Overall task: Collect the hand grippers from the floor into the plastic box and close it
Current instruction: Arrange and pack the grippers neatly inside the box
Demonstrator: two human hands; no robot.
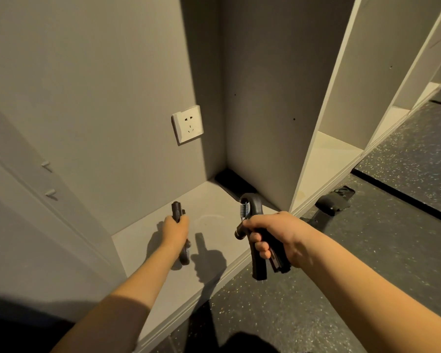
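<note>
My right hand (pixel 270 233) is shut on a black hand gripper (pixel 259 261) with a metal spring at its top, held in the air over the edge of a low white shelf. My left hand (pixel 176 229) is shut on a second black hand gripper (pixel 176 211), low over the white shelf base (pixel 214 207); its handles stick out above and below my fist. A third dark object, possibly another hand gripper (pixel 332 201), lies on the speckled floor to the right. No plastic box is in view.
A grey wall with a white power socket (pixel 188 124) stands behind the shelf base. White cabinet dividers (pixel 323 123) rise on the right. Dark speckled rubber floor (pixel 367 250) covers the right and bottom. A white panel with two small pegs (pixel 49 179) is on the left.
</note>
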